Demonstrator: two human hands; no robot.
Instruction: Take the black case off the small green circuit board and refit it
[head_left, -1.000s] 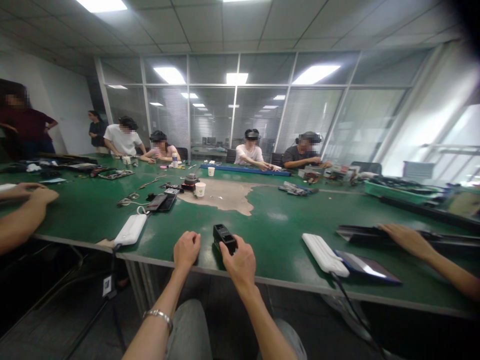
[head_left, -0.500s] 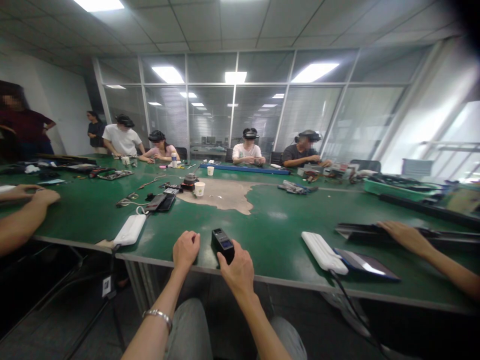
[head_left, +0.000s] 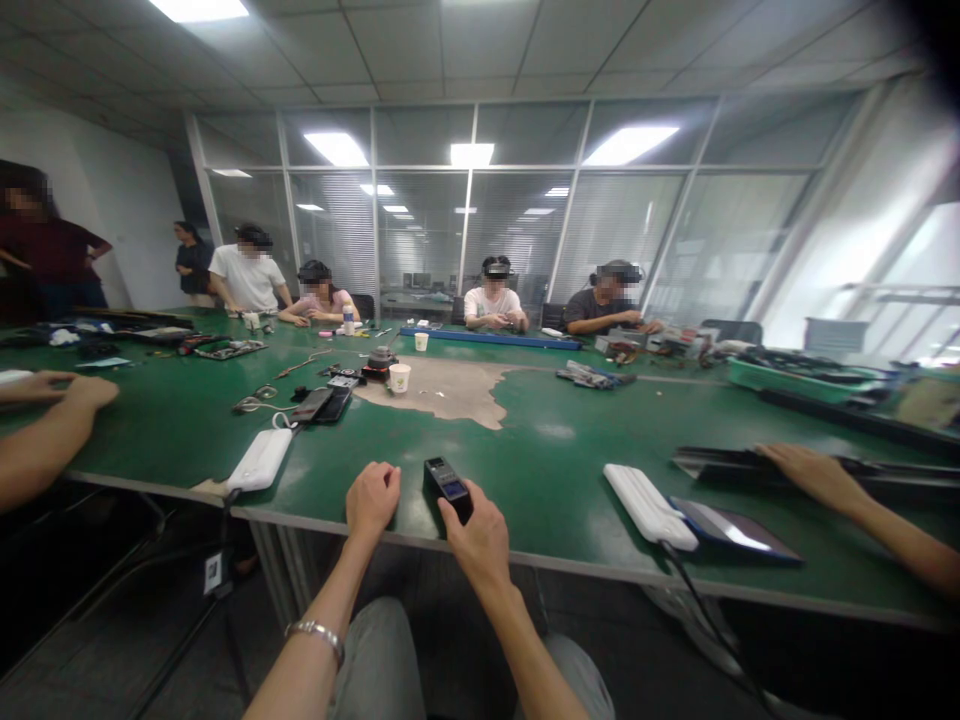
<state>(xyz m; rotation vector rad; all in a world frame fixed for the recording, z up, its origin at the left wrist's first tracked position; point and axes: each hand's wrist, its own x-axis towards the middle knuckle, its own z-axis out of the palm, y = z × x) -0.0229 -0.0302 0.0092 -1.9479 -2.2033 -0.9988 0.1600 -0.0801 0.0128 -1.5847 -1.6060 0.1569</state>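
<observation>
My right hand (head_left: 480, 535) grips a black box-shaped device with a small screen (head_left: 448, 488), its thumb on the near side and its fingers round the right side. The device rests on the green table (head_left: 540, 490) near the front edge, its top face showing the screen and some small markings too fine to read. Left of it, my left hand (head_left: 373, 498) lies at the table edge with its fingers curled in and nothing visible in them. A gap of bare table separates that hand from the device.
White power banks (head_left: 261, 460) lie on either side, with cables hanging off the edge. A blue-edged tablet (head_left: 739, 530) is at right, near a co-worker's hand (head_left: 817, 475) on a black metal strip. Paper cups (head_left: 400, 379) stand ahead. Other people sit across the table.
My right hand and the black device have shifted very slightly to the right. My left hand stays where it was.
</observation>
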